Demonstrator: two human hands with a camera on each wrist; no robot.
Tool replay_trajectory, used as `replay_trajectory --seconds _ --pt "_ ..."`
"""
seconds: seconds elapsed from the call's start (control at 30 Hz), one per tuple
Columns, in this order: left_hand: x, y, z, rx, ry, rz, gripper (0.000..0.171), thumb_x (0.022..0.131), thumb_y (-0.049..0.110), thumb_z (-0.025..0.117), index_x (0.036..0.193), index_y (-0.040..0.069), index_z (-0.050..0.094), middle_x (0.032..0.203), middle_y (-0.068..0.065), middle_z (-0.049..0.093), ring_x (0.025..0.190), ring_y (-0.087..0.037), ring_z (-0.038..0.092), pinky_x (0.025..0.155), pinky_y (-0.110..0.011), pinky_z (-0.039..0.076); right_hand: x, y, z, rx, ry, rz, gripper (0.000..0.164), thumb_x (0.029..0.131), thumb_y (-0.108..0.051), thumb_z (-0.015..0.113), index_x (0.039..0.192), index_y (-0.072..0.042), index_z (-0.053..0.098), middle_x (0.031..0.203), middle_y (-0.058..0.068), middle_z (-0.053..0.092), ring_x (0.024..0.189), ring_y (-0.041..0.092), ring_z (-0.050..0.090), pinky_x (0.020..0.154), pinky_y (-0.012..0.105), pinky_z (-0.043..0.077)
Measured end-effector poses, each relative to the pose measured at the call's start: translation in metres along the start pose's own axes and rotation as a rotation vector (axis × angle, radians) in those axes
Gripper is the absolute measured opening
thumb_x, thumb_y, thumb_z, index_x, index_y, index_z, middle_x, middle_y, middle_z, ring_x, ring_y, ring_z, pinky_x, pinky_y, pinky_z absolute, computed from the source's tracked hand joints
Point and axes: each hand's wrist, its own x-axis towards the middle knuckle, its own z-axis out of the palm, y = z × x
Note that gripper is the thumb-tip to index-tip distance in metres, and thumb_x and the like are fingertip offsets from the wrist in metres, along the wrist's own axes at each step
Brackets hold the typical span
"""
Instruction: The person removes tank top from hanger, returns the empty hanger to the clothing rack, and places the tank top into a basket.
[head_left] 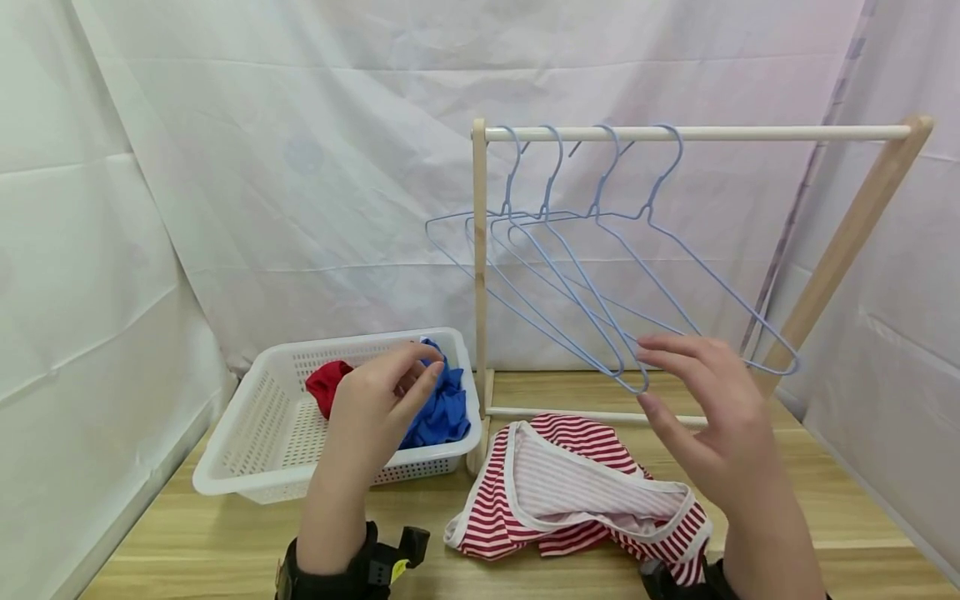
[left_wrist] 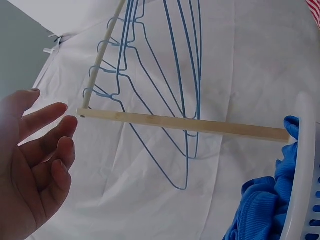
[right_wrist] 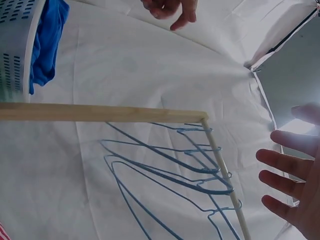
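Both hands empty: the spread right hand (head_left: 720, 417) nears the light-blue wire hangers (head_left: 600, 275) at twelve o'clock, where a careless snag could drag several off the wooden rail (head_left: 697, 132), while the relaxed left hand (head_left: 382, 400) hovers.

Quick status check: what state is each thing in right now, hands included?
Left hand: open, raised before the basket, holding nothing.
Right hand: open, fingers spread beside the hangers, holding nothing.
Four blue wire hangers: hooked on the rail, bare.
Wooden clothes rack: upright on the table.
Red-and-white striped garment: crumpled on the wooden table.
White plastic basket: holds blue cloth and red cloth.
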Motion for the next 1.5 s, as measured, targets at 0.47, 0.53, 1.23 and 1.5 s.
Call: replay_trajectory --seconds 0.47,0.53,1.23,1.5 --pt "0.002 0.015 -0.001 -0.010 -0.002 0.100 0.014 0.088 0.028 0.058 0.098 0.020 0.061 0.074 0.011 0.057 0.064 -0.002 0.046 0.052 -0.024 0.045 -0.005 -0.012 0.020 0.083 -0.200 -0.023 0.032 0.089 -0.030 0.053 0.109 -0.006 0.059 0.105 0.009 0.060 0.098 0.025 0.051 0.091 0.029 0.034" --pt "0.004 0.014 0.003 -0.009 -0.016 0.111 0.015 0.088 0.028 0.058 0.099 0.020 0.061 0.075 0.011 0.057 0.065 -0.002 0.047 0.054 -0.024 0.046 -0.008 -0.011 0.024 0.070 -0.255 -0.001 0.031 0.088 -0.029 0.055 0.112 -0.010 0.058 0.108 0.006 0.059 0.101 0.023 0.050 0.091 0.031 0.035" --pt "-0.014 0.005 0.050 0.038 -0.227 0.312 0.023 0.089 0.037 0.053 0.102 0.018 0.059 0.087 0.007 0.063 0.071 0.001 0.053 0.058 -0.020 0.048 -0.062 0.028 0.051 -0.068 -0.690 0.155 0.026 0.087 -0.034 0.057 0.112 -0.025 0.055 0.110 -0.008 0.055 0.106 0.010 0.046 0.087 0.041 0.044" --pt "-0.022 0.009 0.072 0.173 -0.389 0.365 0.025 0.088 0.041 0.054 0.102 0.020 0.059 0.093 0.007 0.061 0.072 -0.004 0.055 0.058 -0.022 0.049 -0.075 0.043 0.049 -0.111 -0.796 0.147 0.025 0.087 -0.040 0.056 0.107 -0.025 0.057 0.104 -0.010 0.055 0.101 0.010 0.048 0.086 0.040 0.044"
